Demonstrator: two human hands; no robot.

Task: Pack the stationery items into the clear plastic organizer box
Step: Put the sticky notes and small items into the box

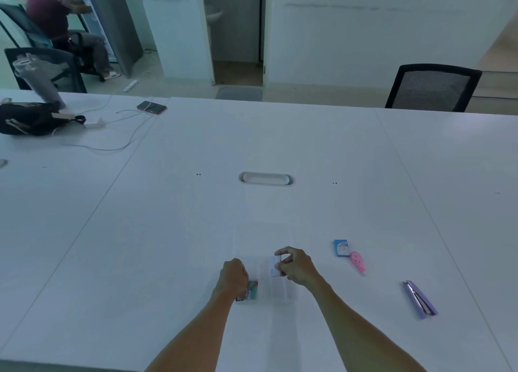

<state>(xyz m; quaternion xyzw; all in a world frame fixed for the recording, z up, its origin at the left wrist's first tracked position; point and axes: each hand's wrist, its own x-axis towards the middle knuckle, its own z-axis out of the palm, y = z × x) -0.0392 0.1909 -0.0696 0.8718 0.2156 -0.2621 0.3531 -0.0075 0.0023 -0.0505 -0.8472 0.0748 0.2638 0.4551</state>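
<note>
The clear plastic organizer box (280, 290) lies on the white table in front of me, faint and hard to make out, with its open lid (263, 234) stretching away. My right hand (297, 265) pinches a small white packet (276, 265) above the box's right part. My left hand (234, 277) rests at the box's left side, fingers curled against a small green and red item (252, 290) there. To the right on the table lie a blue box (341, 247), a pink correction tape (358, 261) and a purple stapler (419, 299).
A cable port (265, 178) sits in the table's middle. Far left are a black bag (28, 119), a phone (151, 107), white cables and a bottle (36, 77). A black chair (431, 88) stands behind the table. A person sits at the back left.
</note>
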